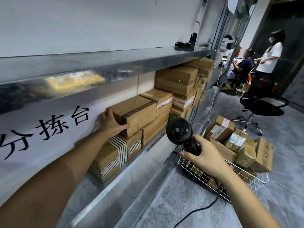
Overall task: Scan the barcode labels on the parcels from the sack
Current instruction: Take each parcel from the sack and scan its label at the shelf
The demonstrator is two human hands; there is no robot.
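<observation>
My left hand (111, 122) grips the near end of a brown cardboard parcel (139, 112) that lies on top of other boxes on the lower metal shelf (154, 142). Under it sits a box wrapped in striped tape (115, 153). My right hand (204, 155) holds a black corded barcode scanner (180, 130) by its handle, with the scanner head up and close to the shelf's front edge. More cardboard parcels (177, 79) are stacked deeper along the shelf. No sack is in view.
A white wire basket cart (243, 176) holds several parcels (235, 142) at the right. A paper sign with large black characters (49, 129) hangs at the left. A black office chair (261, 106) and two people (256, 63) are farther back. The scanner cable (205, 206) trails over the grey floor.
</observation>
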